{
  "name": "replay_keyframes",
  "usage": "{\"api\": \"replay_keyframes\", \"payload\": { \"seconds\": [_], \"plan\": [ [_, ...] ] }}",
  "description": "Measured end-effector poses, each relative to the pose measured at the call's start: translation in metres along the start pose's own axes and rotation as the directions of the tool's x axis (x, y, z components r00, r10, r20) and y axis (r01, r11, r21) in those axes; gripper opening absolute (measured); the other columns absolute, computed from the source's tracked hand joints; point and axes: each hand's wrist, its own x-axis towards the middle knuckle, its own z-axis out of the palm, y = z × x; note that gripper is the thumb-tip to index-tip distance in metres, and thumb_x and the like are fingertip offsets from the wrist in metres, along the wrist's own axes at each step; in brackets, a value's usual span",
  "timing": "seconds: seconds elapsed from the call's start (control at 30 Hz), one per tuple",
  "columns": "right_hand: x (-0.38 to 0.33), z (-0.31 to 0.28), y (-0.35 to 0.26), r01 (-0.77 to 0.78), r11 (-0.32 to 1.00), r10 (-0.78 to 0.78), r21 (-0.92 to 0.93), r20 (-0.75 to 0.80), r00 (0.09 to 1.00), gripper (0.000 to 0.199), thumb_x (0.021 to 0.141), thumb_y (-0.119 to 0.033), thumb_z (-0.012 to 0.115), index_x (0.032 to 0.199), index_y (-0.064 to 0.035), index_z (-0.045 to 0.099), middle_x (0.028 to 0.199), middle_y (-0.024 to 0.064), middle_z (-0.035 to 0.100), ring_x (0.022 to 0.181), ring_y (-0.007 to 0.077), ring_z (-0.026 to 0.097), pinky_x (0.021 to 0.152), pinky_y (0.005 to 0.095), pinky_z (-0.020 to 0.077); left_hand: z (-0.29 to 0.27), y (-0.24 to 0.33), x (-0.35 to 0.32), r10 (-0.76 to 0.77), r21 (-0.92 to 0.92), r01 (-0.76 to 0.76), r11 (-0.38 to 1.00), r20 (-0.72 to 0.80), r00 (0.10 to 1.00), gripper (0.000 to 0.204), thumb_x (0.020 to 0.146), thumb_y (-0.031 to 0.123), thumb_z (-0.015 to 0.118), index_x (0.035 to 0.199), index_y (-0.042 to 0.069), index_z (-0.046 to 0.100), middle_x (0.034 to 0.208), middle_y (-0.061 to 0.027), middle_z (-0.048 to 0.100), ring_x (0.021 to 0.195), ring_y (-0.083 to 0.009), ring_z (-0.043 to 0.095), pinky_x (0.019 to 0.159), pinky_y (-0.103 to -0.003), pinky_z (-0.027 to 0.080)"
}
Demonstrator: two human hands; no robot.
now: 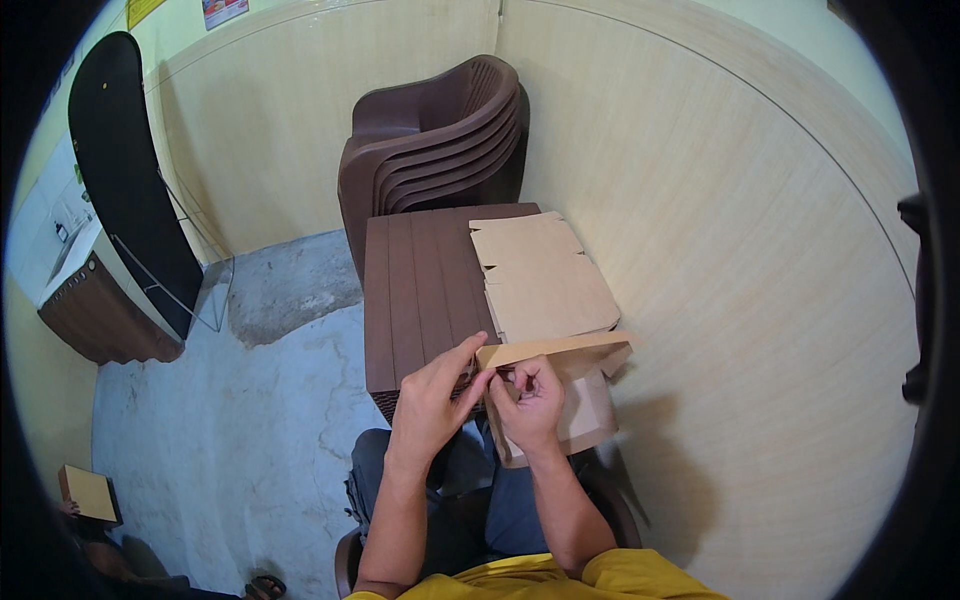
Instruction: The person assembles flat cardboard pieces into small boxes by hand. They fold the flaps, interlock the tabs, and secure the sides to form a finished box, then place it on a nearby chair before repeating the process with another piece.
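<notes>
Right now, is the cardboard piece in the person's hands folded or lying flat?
Partly folded: the cardboard piece has its top flap bent over, pinched by the left hand and right hand.

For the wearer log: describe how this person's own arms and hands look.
Both forearms are bare, entering from the lower edge. The left hand and right hand wear no gloves; no rings, watch or bands show. Short yellow sleeves cover the upper arms.

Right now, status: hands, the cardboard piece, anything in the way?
Left hand and right hand both gripping folded cardboard box. Flat cardboard stack beyond it on brown table. Nothing obstructing.
</notes>
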Motion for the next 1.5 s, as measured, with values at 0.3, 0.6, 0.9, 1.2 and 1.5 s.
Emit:
{"api": "replay_keyframes", "payload": {
  "seconds": [0.3, 0.6, 0.9, 1.2, 1.5],
  "plan": [
    [0.006, 0.007, -0.021, 0.132, 0.941, -0.169, -0.312, -0.093, 0.981, 0.039, 0.086, 0.005, 0.092, 0.071, -0.0063, 0.057, 0.065, 0.0054, 0.057, 0.059, 0.0171, 0.055, 0.058, 0.0318, 0.0452, 0.022, 0.008, -0.013, -0.102, -0.132, 0.083, 0.988, -0.147, 0.984, 0.058, 0.095, -0.007, 0.081, 0.15, -0.001, 0.062, 0.128, -0.0203, 0.082, 0.115, -0.0258, 0.082, 0.095, -0.036, 0.069],
    [-0.009, 0.016, -0.001, 0.177, 0.93, -0.231, -0.322, -0.138, 0.963, 0.034, 0.082, 0.005, 0.094, 0.073, -0.0074, 0.063, 0.072, 0.0076, 0.069, 0.065, 0.0252, 0.07, 0.064, 0.0314, 0.0523, 0.043, 0.023, -0.014, -0.465, -0.494, 0.262, 0.829, -0.348, 0.814, 0.039, 0.095, -0.008, 0.08, 0.13, -0.005, 0.067, 0.119, -0.0209, 0.085, 0.108, -0.0213, 0.081, 0.095, -0.034, 0.067],
    [-0.023, 0.024, 0.009, 0.15, 0.922, -0.243, -0.356, -0.232, 0.942, 0.026, 0.086, 0.005, 0.094, 0.084, -0.0046, 0.069, 0.077, 0.003, 0.07, 0.072, 0.0111, 0.068, 0.068, 0.0285, 0.0563, 0.047, 0.023, -0.014, -0.437, -0.487, 0.215, 0.846, -0.406, 0.803, 0.037, 0.095, -0.01, 0.08, 0.13, -0.007, 0.068, 0.115, -0.0198, 0.085, 0.107, -0.0218, 0.082, 0.095, -0.035, 0.067],
    [0.015, 0.023, -0.009, 0.214, 0.9, -0.262, -0.38, -0.079, 0.962, 0.018, 0.091, -0.001, 0.089, 0.108, -0.0015, 0.084, 0.103, 0.0149, 0.085, 0.092, 0.0309, 0.083, 0.084, 0.0399, 0.0642, 0.034, 0.0, -0.013, -0.365, -0.376, 0.243, 0.894, -0.299, 0.882, 0.021, 0.095, -0.007, 0.08, 0.116, -0.007, 0.082, 0.118, -0.0157, 0.083, 0.103, -0.0194, 0.082, 0.089, -0.033, 0.068],
    [0.018, 0.021, -0.011, 0.2, 0.917, -0.201, -0.346, 0.033, 0.979, 0.017, 0.098, -0.008, 0.085, 0.113, 0.0003, 0.085, 0.104, 0.0155, 0.085, 0.092, 0.03, 0.082, 0.085, 0.0407, 0.0623, 0.023, 0.005, -0.007, -0.149, -0.156, 0.102, 0.983, -0.332, 0.931, 0.02, 0.095, -0.006, 0.081, 0.114, -0.008, 0.081, 0.115, -0.0177, 0.083, 0.102, -0.0216, 0.082, 0.088, -0.034, 0.068]
  ]
}}
